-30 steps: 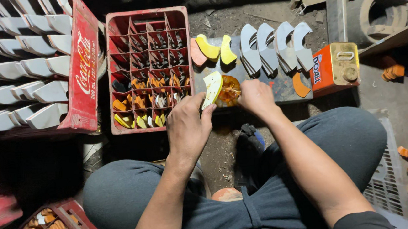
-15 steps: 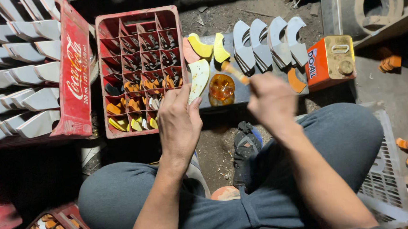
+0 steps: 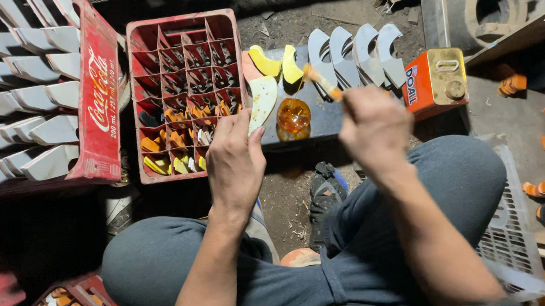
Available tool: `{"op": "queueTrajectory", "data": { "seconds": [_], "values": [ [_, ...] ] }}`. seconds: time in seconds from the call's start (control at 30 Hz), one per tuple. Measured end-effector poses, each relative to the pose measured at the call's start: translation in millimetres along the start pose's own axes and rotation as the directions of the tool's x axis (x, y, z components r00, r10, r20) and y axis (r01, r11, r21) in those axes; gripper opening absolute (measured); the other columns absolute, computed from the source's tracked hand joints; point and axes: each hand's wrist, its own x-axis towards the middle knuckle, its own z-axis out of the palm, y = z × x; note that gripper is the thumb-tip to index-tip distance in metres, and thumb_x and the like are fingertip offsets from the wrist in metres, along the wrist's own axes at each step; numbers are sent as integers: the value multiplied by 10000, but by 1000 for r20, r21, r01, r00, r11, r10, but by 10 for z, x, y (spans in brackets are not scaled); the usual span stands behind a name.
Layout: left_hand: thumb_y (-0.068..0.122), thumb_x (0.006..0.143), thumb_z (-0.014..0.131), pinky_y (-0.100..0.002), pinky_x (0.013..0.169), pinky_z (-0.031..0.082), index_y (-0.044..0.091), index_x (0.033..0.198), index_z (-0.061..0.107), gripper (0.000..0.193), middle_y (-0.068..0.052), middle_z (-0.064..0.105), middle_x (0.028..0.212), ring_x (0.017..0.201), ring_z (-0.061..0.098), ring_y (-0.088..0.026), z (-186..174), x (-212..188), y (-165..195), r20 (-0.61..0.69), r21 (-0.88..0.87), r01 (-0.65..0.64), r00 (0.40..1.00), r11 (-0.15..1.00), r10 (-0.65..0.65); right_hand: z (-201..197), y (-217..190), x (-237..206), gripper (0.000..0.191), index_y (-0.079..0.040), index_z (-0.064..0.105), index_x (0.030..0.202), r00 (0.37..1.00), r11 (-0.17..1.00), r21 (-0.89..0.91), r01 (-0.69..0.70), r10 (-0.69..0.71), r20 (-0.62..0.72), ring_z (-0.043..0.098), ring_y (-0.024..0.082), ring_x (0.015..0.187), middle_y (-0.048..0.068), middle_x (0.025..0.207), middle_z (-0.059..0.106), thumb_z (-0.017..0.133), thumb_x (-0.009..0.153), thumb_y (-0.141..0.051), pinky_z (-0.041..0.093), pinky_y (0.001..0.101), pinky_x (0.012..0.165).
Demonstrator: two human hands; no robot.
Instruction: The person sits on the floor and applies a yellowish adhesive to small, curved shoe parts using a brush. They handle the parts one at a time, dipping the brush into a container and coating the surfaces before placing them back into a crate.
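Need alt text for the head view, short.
Seen from above, a seated person's left hand holds a pale curved sole piece while the right hand holds a small brush over an amber glue jar. A red divided crate of small pieces stands left, an orange can right.

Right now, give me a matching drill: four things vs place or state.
Things:
1. pale curved piece
2. brush
3. amber jar
4. orange can

Places/states:
A. standing right of the grey curved pieces
B. held in the left hand
C. on the dark board, between the hands
D. held in the right hand

Pairs: 1-B, 2-D, 3-C, 4-A
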Motion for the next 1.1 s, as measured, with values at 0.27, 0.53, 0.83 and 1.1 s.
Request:
{"op": "queueTrajectory", "data": {
  "seconds": [0.27,0.53,0.83,1.1],
  "values": [
    [115,870,761,-451,744,543,22,1169,673,325,-163,673,1040,881,692,-372,16,19,0,26,91,-12,1000,996,10,388,117,54,130,-63,727,949,999,999,32,3,-5,54,673,387,810,167,893,697,705,823,-44,525,479,707],
    [100,863,763,-446,788,523,16,1156,672,319,-151,652,992,925,667,-345,53,2,-66,22,127,-50,999,991,48,-581,118,26,99,-8,729,1111,989,990,119,70,-54,-138,708,289,907,150,985,716,717,1013,-22,536,388,814],
    [93,860,758,-453,785,520,15,1114,670,280,-153,647,987,927,660,-351,121,1,-51,36,123,-51,998,991,47,764,112,-86,134,-100,759,959,976,988,61,-145,133,171,679,375,834,140,896,714,738,827,-118,531,478,729],
    [111,851,758,-453,784,522,26,1114,667,292,-149,645,986,937,657,-356,92,4,-93,14,126,-56,998,990,55,-856,18,216,160,44,722,1124,974,978,135,159,-133,-183,702,307,844,191,973,703,730,964,54,534,377,755]
  ]
}}
